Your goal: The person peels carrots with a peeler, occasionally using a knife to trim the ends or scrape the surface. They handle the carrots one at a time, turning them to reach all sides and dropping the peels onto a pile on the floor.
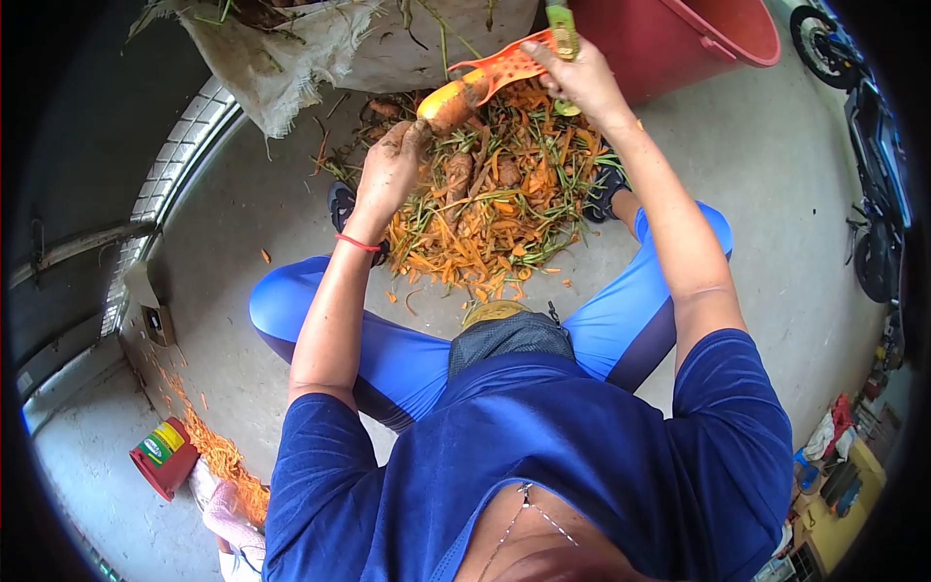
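Observation:
My left hand point(390, 167) is closed around the dirt-covered end of a carrot point(448, 105), which is partly peeled to bright orange. My right hand point(585, 85) grips an orange vegetable peeler point(516, 64) with a perforated body. The peeler's far end lies against the carrot's upper end, and its blade cannot be made out. A green and yellow piece point(561, 29) shows just above my right fingers; what it belongs to is unclear. Below both hands, a pile of carrot peelings point(485, 247) with green stems and several unpeeled carrots point(459, 177) lies on the floor between my feet.
A white woven sack point(417, 53) with stems on top stands ahead, beside a large red tub point(669, 48). At the lower left, a red bucket point(165, 461) lies near more orange shreds point(218, 451) and pink fabric. A motorcycle point(873, 165) is at the right.

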A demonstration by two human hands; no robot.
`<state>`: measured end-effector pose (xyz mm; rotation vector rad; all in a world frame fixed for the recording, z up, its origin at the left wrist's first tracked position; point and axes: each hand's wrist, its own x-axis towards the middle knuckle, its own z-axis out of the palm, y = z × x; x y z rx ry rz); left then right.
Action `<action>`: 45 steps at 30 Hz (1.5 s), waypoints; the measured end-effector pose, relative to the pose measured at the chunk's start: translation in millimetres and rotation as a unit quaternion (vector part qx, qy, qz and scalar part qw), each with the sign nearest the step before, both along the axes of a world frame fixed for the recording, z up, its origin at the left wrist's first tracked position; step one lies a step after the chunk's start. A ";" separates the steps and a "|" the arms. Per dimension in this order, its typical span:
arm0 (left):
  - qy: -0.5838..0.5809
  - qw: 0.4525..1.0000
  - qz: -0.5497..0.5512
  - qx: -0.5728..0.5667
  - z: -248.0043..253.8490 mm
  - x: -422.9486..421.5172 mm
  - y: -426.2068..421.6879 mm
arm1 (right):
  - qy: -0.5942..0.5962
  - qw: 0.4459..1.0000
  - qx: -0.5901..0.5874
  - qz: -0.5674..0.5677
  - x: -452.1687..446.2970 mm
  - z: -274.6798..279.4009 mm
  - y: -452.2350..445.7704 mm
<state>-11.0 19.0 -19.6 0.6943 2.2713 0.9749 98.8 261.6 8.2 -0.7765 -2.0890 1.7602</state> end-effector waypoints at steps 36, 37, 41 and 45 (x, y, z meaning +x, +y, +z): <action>-0.357 0.922 0.051 0.143 13.0 14.6 -6.5 | -0.051 0.994 0.073 0.056 9.2 0.9 -32.6; -0.356 0.922 0.042 0.149 14.3 14.9 -5.8 | 0.008 0.992 0.114 0.056 11.1 -4.0 -26.0; -0.348 0.925 0.021 0.150 13.4 15.5 -4.5 | -0.036 0.996 -0.050 0.058 23.3 -5.0 -6.0; -0.341 0.929 0.034 0.141 26.2 8.4 -11.7 | -0.033 0.999 -0.004 -0.031 36.0 -18.6 61.9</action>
